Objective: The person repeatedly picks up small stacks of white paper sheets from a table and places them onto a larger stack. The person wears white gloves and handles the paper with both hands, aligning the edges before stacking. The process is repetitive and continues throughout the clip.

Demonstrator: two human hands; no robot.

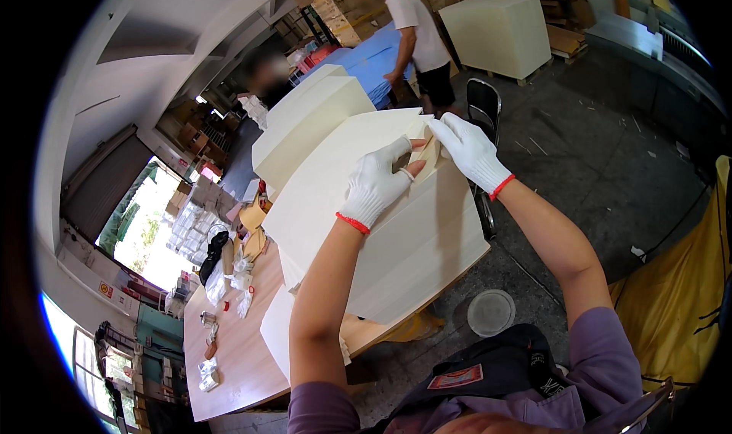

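Observation:
A tall stack of cream paper sheets [396, 236] stands on the wooden table [236, 358] in front of me. Both my hands wear white gloves with cut fingertips and red cuffs. My left hand [377, 182] rests on the top sheet near its far right corner, thumb and forefinger pinching the lifted paper. My right hand [471, 150] grips the same far corner [428, 153], which is curled up off the stack between the two hands.
A second cream stack [309, 121] stands behind the first. Small items and bags [229, 274] litter the table's left part. A black chair [482, 102], a round lid [490, 312] on the floor, a yellow bag [679, 281] at right, a person [415, 38] by blue sheets.

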